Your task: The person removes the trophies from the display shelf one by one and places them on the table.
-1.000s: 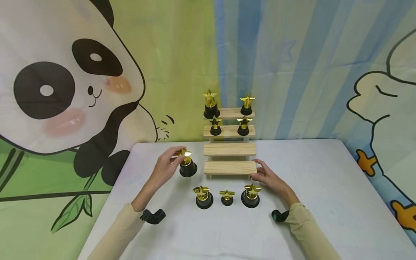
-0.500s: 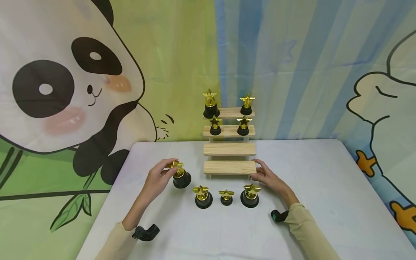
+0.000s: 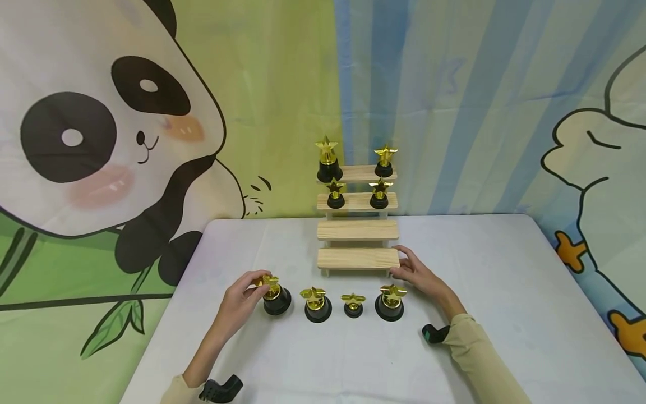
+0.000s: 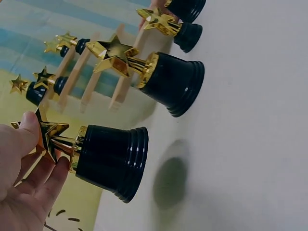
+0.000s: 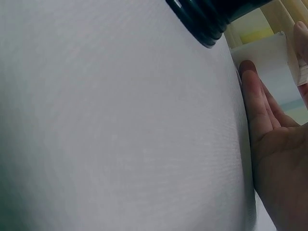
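Note:
My left hand [image 3: 238,303] holds a gold star trophy [image 3: 277,303] with a black base, pinching it by its star. In the left wrist view this trophy [image 4: 111,158] is tilted, its base apart from its shadow on the table. A tiered wooden display stand [image 3: 357,258] stands near the table's back. With thumb and fingers, my right hand [image 3: 423,279] grips the right end of its lowest step. Three more trophies stand in a row before the stand: a left one [image 3: 317,310], a small middle one [image 3: 353,308] and a right one [image 3: 389,308].
Two trophies, a larger left one [image 3: 330,168] and a smaller right one [image 3: 384,168], stand on the top step. Another pair, left [image 3: 335,199] and right [image 3: 379,199], occupies the step below. A printed cloth backdrop [image 3: 282,112] hangs behind the white table [image 3: 484,280].
My left hand has carried its trophy toward the front and slightly left, to the left end of the front row. The right hand keeps its place on the stand.

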`<state>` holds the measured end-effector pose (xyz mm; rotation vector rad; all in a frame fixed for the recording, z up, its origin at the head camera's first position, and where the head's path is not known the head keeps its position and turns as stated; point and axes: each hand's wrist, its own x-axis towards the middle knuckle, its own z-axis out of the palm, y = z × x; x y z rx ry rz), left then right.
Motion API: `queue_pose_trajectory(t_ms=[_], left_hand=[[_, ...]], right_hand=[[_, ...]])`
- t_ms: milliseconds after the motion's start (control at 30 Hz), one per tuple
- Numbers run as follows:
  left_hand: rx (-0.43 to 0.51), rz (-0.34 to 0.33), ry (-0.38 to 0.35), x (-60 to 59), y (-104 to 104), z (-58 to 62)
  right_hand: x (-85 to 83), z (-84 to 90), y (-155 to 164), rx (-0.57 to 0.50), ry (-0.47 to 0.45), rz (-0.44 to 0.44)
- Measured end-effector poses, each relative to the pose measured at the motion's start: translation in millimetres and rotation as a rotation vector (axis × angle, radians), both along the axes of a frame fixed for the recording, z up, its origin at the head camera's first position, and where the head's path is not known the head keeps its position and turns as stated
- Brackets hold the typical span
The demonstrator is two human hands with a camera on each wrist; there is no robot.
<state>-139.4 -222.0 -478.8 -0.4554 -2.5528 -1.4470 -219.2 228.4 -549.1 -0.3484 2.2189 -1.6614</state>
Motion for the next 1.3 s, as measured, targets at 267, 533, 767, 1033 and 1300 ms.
queue_pose_trajectory(t_ms=[267, 533, 767, 1033, 1300], left_hand=[[0.031, -0.016, -0.008, 7.0, -1, -17.3], [0.033, 0.011, -0.021, 10.1, -1, -25.7], [0.053, 0.006, -0.025, 11.1, 0, -30.0], [0.07, 0.003, -0.054, 12.5, 1, -33.0], [0.026, -0.004, 0.004, 9.7, 1, -36.4]], right_hand=[[-1.2, -2.2, 0, -0.005, 0.003, -0.01], [0.9, -0.8, -2, 0.001, -0.008, -0.016], [0.0, -1.3, -1, 0.0, -0.001, -0.003], [0.1, -2.7, -1, 0.005, -0.008, -0.01], [-0.7, -1.2, -1, 0.006, -0.007, -0.013]])
